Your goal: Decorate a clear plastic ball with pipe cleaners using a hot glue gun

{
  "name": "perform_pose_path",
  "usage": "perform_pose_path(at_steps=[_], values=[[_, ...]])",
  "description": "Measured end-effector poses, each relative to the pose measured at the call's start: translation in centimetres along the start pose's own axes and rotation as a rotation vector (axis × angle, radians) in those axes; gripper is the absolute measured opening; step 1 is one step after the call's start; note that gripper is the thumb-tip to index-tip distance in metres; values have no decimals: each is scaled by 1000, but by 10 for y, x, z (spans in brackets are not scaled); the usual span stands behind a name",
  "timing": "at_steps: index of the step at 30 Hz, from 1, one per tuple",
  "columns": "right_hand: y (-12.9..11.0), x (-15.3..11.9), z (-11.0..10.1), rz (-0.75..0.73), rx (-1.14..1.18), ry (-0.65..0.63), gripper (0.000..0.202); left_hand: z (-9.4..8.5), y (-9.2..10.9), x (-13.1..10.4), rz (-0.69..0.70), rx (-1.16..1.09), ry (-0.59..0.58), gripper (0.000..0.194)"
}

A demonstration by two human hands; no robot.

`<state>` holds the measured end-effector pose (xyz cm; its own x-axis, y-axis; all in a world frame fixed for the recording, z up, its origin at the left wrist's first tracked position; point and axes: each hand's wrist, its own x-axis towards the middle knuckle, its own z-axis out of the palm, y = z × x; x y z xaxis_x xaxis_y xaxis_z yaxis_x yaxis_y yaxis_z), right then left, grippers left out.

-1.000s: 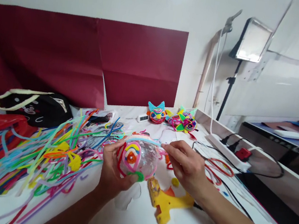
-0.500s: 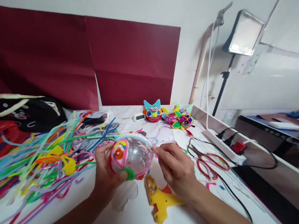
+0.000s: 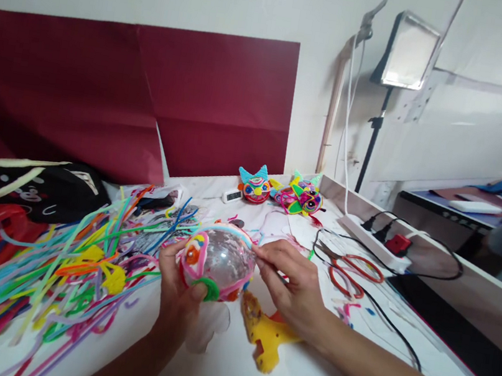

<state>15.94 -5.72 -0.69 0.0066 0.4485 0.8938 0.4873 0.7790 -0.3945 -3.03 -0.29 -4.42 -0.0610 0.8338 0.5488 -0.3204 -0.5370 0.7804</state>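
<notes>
The clear, rounded plastic ball (image 3: pixel 227 261), glossy and see-through, is held above the white table (image 3: pixel 209 370), its surface edged with fuzzy pink, white and pale blue strips, with an orange-centred eye shape on one side and a green patch below. The left hand (image 3: pixel 184 285) is curled around that side, thumb pressed on the green patch; the right hand (image 3: pixel 295 286) is mostly closed, finger and thumb pinching the pale strip at the ball's upper edge. Just beneath lies a hard yellow glue gun (image 3: pixel 269 338). Red-handled metal scissors (image 3: pixel 347 270) rest beyond the right hand, near a smooth white power strip (image 3: pixel 377 243). To the left spreads a tangled heap of long, fuzzy pipe cleaners (image 3: pixel 58 278), beside a soft black cloth bag (image 3: pixel 50 189) with cream handles. Behind, two bright fuzzy figures (image 3: pixel 256 187) stand near a small white digital display (image 3: pixel 231 196).
</notes>
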Motion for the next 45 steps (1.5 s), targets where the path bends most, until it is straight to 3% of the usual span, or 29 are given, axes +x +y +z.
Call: perform_pose_path(at_steps=[10, 19, 29, 35, 41, 45], values=[[-2, -5, 8, 120, 124, 83, 29, 13, 11, -6, -81, -100, 37, 61], [-6, -13, 7, 185, 185, -14, 36, 16, 12, -8, -116, -150, 44, 62], [-6, -19, 11, 104, 85, -43, 72, 17, 10, -16, -97, -93, 31, 65], [-3, -20, 11, 92, 82, -58, 72, 20, 13, -18, -172, -102, 43, 68], [-3, -15, 8, 97, 67, -85, 64, 16, 13, -16, -132, -15, 32, 70], [1, -11, 2, 79, 32, -116, 58, 18, 18, -14, -224, -40, 2, 74]])
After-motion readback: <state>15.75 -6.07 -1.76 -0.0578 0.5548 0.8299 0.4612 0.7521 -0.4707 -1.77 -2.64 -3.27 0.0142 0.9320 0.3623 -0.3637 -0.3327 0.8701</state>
